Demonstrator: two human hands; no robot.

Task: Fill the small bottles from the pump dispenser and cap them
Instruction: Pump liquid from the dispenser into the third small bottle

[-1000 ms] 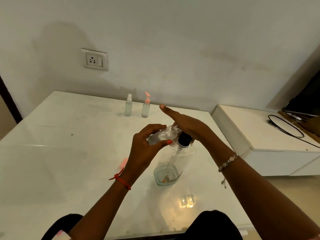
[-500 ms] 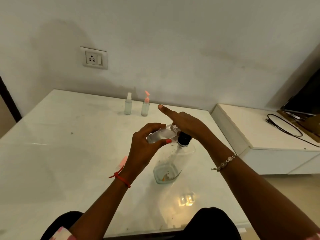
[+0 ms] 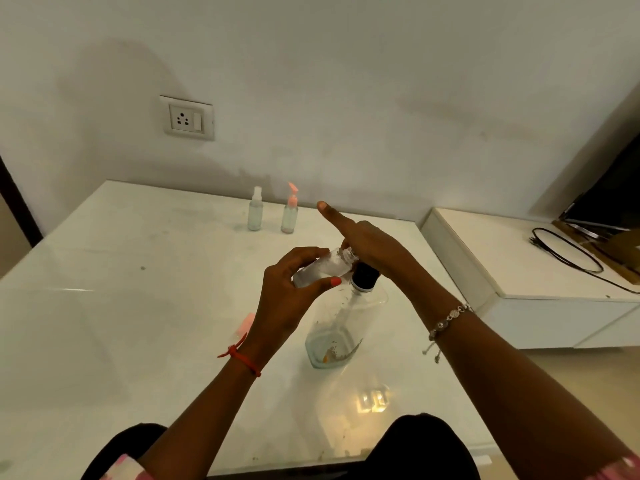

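Left hand [image 3: 287,299]: thumb and fingers curled round tilted small bottle [image 3: 323,268], mouth under right hand [image 3: 374,247]. Right hand lies flat atop pump dispenser [image 3: 346,323], index straight, gripping nothing.

Three small bottles [image 3: 323,268] [image 3: 255,213] [image 3: 289,216] are counted, one pump dispenser [image 3: 341,327], one wall socket [image 3: 187,118] and one cable [image 3: 568,252].
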